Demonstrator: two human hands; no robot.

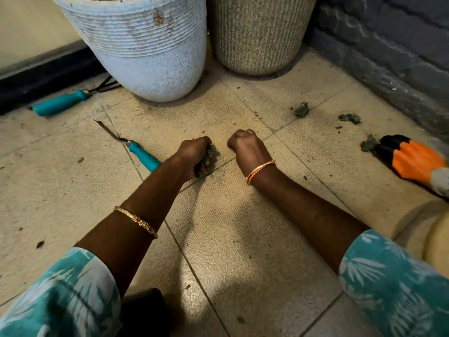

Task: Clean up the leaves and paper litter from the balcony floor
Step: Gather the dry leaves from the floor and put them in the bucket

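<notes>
Your left hand (194, 152) grips a wad of leaves (207, 159) low against the floor (243, 239), likely as a gathering store, while your right hand (244, 145) is fisted, contents unclear; three green scraps (302, 110) remain near the wall.

Matt, rough tiled floor (243, 239); speckled, ribbed white pot (145, 49); glossy teal plastic tool handle (143, 156)

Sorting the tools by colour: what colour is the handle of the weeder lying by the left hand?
Teal, as the head view shows: the weeder handle.
</notes>
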